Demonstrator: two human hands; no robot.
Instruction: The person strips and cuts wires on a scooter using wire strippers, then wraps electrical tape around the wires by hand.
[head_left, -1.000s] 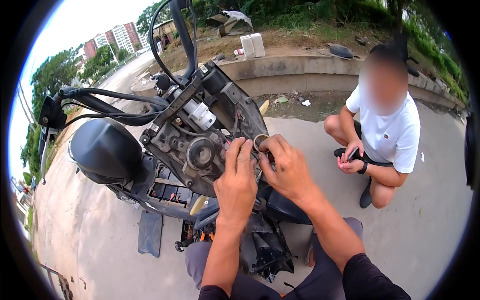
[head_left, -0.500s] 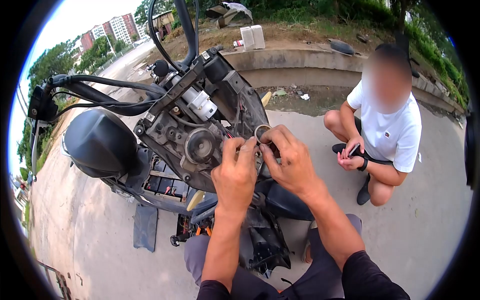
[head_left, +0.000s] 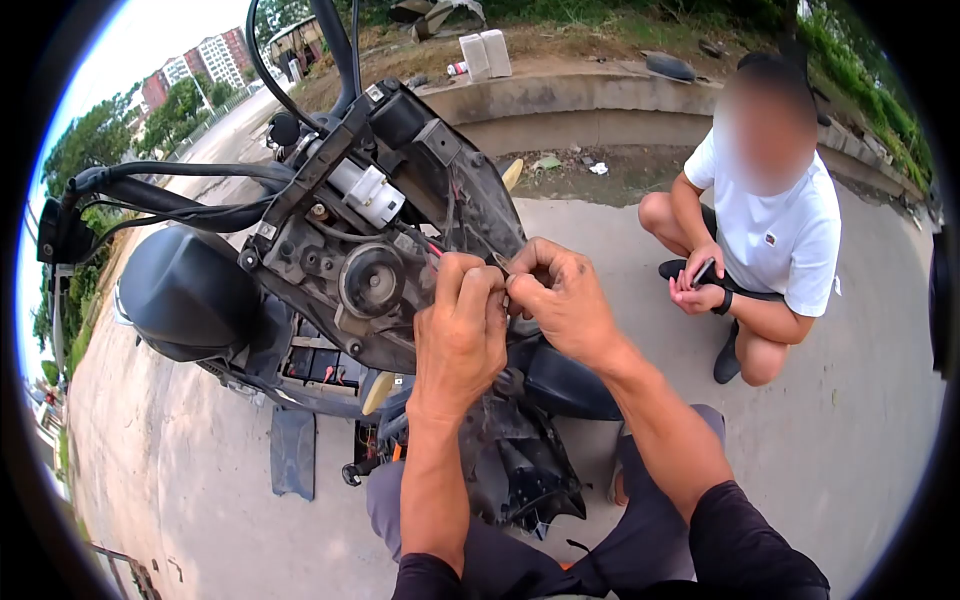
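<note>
My left hand (head_left: 460, 325) is closed in a pinch at the front of a partly stripped scooter (head_left: 300, 250). A red wire (head_left: 434, 250) runs into its fingers, and the wire's end is hidden there. My right hand (head_left: 562, 305) is closed too, its fingertips almost touching the left ones. Between the fingers shows a thin edge of a tape roll (head_left: 501, 262), mostly covered by the right hand. Just left of the hands are a round black horn (head_left: 371, 281) and a white cylindrical part (head_left: 372, 197) on the exposed front frame.
A person in a white shirt (head_left: 780, 235) squats at the right, holding a phone (head_left: 706, 271). A dark panel (head_left: 293, 452) lies on the concrete at lower left. The black seat (head_left: 190, 295) is beyond the handlebar (head_left: 150, 185). A low concrete kerb (head_left: 590, 110) runs behind.
The tape roll, seen as an open ring by my right hand before, is now mostly hidden. My fingertips have drawn closer together. The view has shifted slightly, moving the scooter left and up.
</note>
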